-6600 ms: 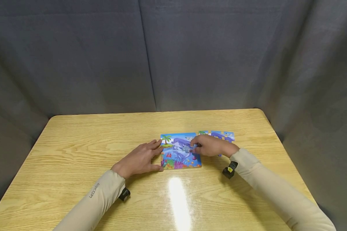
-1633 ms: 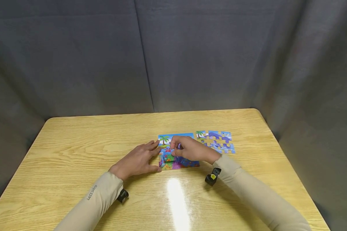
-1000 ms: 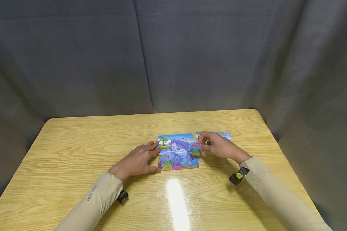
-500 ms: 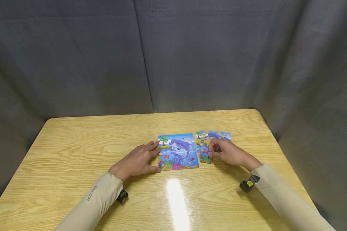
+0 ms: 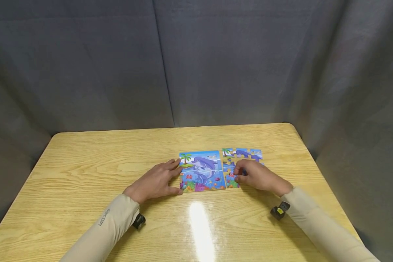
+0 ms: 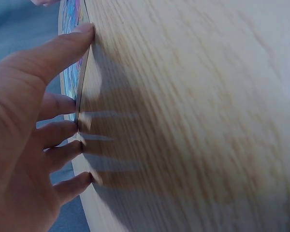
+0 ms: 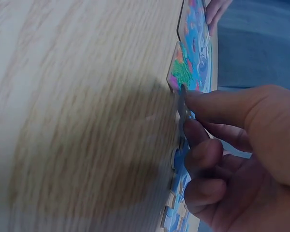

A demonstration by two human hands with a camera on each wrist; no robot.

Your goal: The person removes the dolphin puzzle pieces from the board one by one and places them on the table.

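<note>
A dolphin jigsaw puzzle (image 5: 203, 171) lies flat in its tray on the table. My left hand (image 5: 155, 182) rests beside it with fingers spread, fingertips and thumb against its left edge; the left wrist view shows the thumb (image 6: 63, 50) at that edge. My right hand (image 5: 260, 176) pinches a puzzle piece (image 5: 231, 182) with a crab and green coral, at the table right of the tray. In the right wrist view this piece (image 7: 181, 70) lies at the thumb tip, its near side partly hidden by the fingers.
More loose pieces lie in rows right of the tray, such as a palm tree piece (image 5: 227, 152), a dolphin piece (image 5: 242, 153) and a gull piece (image 5: 256, 153). The right hand covers some of them. Grey curtains (image 5: 196, 65) stand behind the wooden table (image 5: 118, 149).
My right hand has carried the coral piece from over the tray's lower left to the table on the right, below the left column of loose pieces. My left hand has stayed put.
</note>
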